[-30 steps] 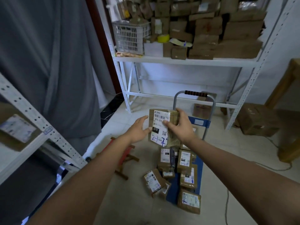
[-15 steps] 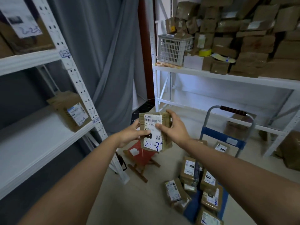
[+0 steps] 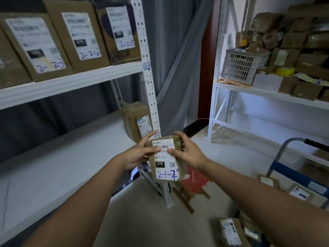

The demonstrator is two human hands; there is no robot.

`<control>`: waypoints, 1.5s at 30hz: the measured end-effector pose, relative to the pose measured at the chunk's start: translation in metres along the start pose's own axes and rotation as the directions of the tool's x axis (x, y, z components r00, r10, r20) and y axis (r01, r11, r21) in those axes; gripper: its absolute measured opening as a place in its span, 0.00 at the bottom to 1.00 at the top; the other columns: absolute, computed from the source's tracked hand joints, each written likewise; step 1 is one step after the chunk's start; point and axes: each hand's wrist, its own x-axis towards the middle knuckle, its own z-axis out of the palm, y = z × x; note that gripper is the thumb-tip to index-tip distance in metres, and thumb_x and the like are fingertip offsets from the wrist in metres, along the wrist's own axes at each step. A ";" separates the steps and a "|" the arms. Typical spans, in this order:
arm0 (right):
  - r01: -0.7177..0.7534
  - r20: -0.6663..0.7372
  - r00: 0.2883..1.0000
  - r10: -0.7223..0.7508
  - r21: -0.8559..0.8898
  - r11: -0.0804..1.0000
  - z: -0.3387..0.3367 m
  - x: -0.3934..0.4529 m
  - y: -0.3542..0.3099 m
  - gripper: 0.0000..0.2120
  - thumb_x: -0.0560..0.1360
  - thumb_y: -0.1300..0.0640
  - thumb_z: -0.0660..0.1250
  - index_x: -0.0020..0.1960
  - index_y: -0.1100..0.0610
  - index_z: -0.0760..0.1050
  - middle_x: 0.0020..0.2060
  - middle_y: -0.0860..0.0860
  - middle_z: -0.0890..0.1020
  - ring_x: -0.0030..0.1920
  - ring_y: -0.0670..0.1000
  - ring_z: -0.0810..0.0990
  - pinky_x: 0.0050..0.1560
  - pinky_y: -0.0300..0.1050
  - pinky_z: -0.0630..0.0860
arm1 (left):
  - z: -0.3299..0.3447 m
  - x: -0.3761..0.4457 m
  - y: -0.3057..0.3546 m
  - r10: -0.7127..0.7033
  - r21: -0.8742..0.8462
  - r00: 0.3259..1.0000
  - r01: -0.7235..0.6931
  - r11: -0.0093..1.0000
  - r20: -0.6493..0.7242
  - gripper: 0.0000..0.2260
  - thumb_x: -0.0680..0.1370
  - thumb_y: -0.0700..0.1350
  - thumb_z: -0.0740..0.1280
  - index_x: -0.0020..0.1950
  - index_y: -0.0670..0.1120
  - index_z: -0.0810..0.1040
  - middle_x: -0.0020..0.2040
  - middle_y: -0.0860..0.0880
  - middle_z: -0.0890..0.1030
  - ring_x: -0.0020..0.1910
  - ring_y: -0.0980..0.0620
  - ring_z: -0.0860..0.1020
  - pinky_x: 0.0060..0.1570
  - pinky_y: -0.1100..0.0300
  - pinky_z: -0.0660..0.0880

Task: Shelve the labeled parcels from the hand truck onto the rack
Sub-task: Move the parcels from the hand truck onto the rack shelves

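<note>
Head view: left hand (image 3: 138, 155) and right hand (image 3: 188, 154) are both gripping the parcel (image 3: 166, 157), label facing up, likely reading its code against the rack (image 3: 71, 82).

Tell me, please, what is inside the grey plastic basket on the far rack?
Through the mesh of the basket nothing distinct shows. Brown parcels poke up at its rim, but whether inside or behind cannot be told.

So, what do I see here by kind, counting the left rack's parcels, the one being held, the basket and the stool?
Upper-shelf parcels with whole labels showing: 3
Lower-shelf parcel: 1
Held parcel, gripped by left hand and right hand: 1
Plastic basket: 1
Red stool: 1
Total: 7
</note>
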 end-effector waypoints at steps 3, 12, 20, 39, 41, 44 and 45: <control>0.010 0.033 0.999 -0.010 -0.008 1.000 0.029 0.018 -0.014 0.35 0.73 0.45 0.72 0.76 0.47 0.60 0.65 0.51 0.75 0.60 0.49 0.76 0.62 0.46 0.74 | -0.033 -0.012 -0.002 -0.004 0.022 1.000 0.005 1.000 -0.027 0.23 0.74 0.41 0.73 0.66 0.55 0.75 0.61 0.46 0.82 0.58 0.47 0.81 0.57 0.51 0.78; 0.054 0.041 0.998 -0.052 -0.057 0.997 0.084 0.060 -0.039 0.35 0.73 0.41 0.71 0.75 0.46 0.61 0.71 0.49 0.70 0.69 0.52 0.71 0.70 0.52 0.68 | -0.116 -0.031 -0.013 0.099 0.115 0.956 -0.069 0.991 -0.276 0.19 0.74 0.44 0.74 0.64 0.51 0.77 0.55 0.48 0.84 0.54 0.49 0.83 0.51 0.56 0.80; 0.222 0.110 0.975 -0.193 -0.440 0.870 0.099 0.102 -0.025 0.31 0.76 0.44 0.67 0.75 0.47 0.61 0.73 0.49 0.67 0.72 0.53 0.66 0.71 0.54 0.65 | -0.163 -0.027 -0.029 0.172 0.186 0.841 -0.087 0.979 -0.512 0.20 0.73 0.45 0.75 0.63 0.54 0.76 0.54 0.51 0.83 0.52 0.53 0.82 0.49 0.59 0.79; 0.479 0.415 0.878 -0.239 -0.742 0.470 0.083 0.228 0.009 0.32 0.78 0.42 0.62 0.77 0.49 0.55 0.78 0.51 0.55 0.78 0.59 0.52 0.74 0.66 0.51 | -0.190 0.073 -0.053 0.298 0.419 0.521 0.129 0.899 -0.800 0.26 0.72 0.48 0.75 0.68 0.52 0.73 0.67 0.46 0.71 0.63 0.46 0.73 0.64 0.52 0.72; 0.483 0.421 0.875 -0.239 -0.727 0.488 0.084 0.234 0.016 0.32 0.78 0.41 0.61 0.77 0.48 0.55 0.78 0.51 0.55 0.77 0.58 0.53 0.74 0.65 0.52 | -0.189 0.080 -0.060 0.276 0.405 0.516 0.154 0.901 -0.811 0.25 0.73 0.47 0.74 0.69 0.52 0.72 0.70 0.46 0.69 0.65 0.45 0.72 0.64 0.52 0.72; 0.493 0.437 0.868 -0.234 -0.708 0.506 0.089 0.240 0.027 0.32 0.78 0.40 0.61 0.77 0.48 0.55 0.78 0.50 0.57 0.77 0.57 0.54 0.74 0.64 0.53 | -0.188 0.089 -0.069 0.260 0.386 0.504 0.162 0.908 -0.824 0.26 0.73 0.48 0.73 0.69 0.54 0.71 0.72 0.45 0.67 0.66 0.44 0.71 0.65 0.46 0.73; 0.496 0.442 0.866 -0.235 -0.701 0.512 0.091 0.241 0.029 0.32 0.78 0.39 0.62 0.77 0.48 0.56 0.78 0.50 0.57 0.77 0.56 0.55 0.74 0.64 0.53 | -0.187 0.091 -0.070 0.265 0.392 0.504 0.164 0.905 -0.822 0.26 0.73 0.48 0.73 0.69 0.53 0.70 0.72 0.45 0.66 0.66 0.44 0.71 0.66 0.46 0.73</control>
